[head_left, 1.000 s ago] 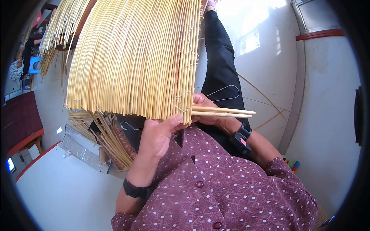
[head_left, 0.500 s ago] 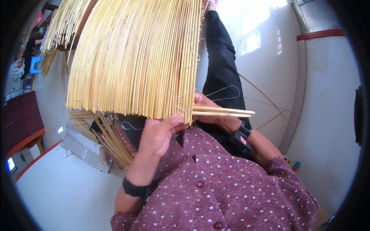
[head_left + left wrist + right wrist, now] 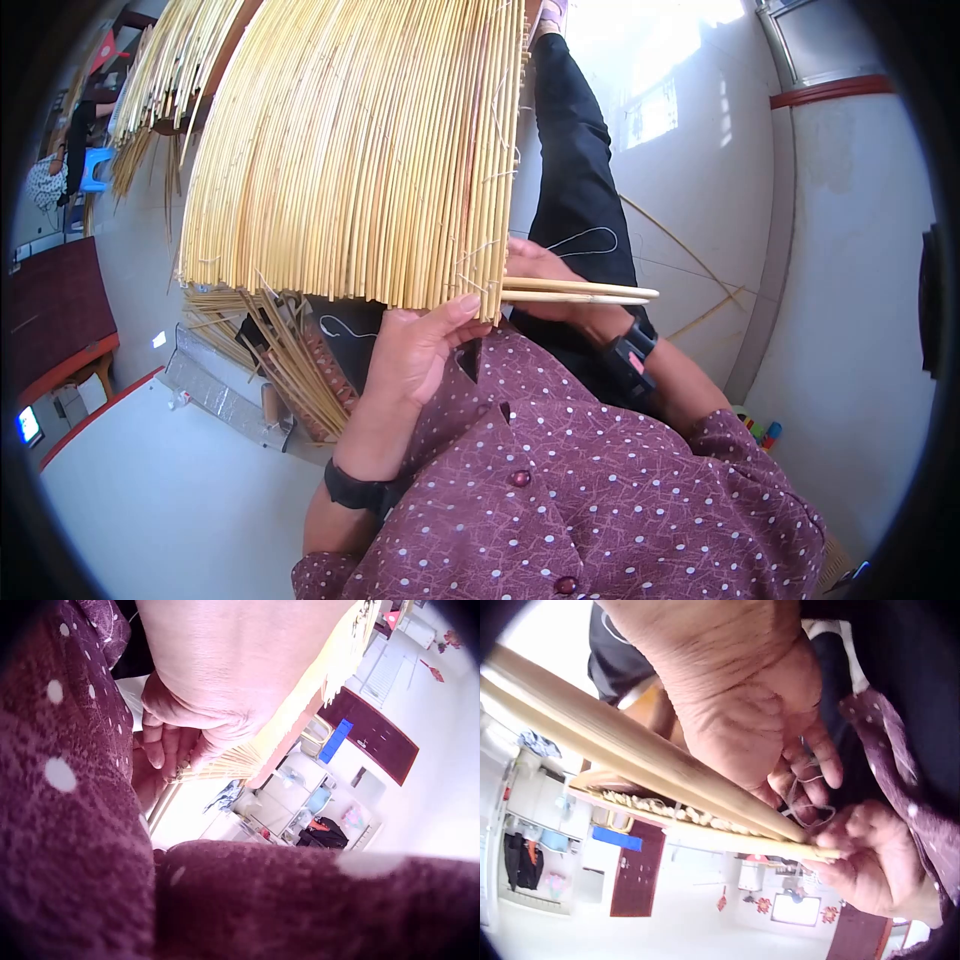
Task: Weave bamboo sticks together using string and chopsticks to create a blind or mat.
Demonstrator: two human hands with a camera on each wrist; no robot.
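Note:
A large mat of thin yellow sticks [image 3: 330, 150], stitched with white thread along its right side, spreads out in front of the person. At its near right corner the left hand [image 3: 415, 350] grips the edge, thumb on top and fingers beneath. Two thicker pale sticks [image 3: 590, 291] jut out to the right from that corner, over the right wrist. The right hand [image 3: 735, 712] is beside and partly under the mat's right edge. In the right wrist view its curled fingers hold a loose white thread [image 3: 814, 802], close to the left hand's fingertips.
A bundle of loose sticks [image 3: 305, 385] lies below the mat on the left. More sticks [image 3: 180, 60] hang at the upper left near a blue stool [image 3: 95, 168]. Single sticks [image 3: 680, 240] lie on the floor at right, beyond the black-trousered leg [image 3: 578, 150].
The mat has shifted very slightly to the right. The right hand and wrist have turned a little beneath its edge, and the thread loop on the leg looks smaller. The left hand keeps its grip.

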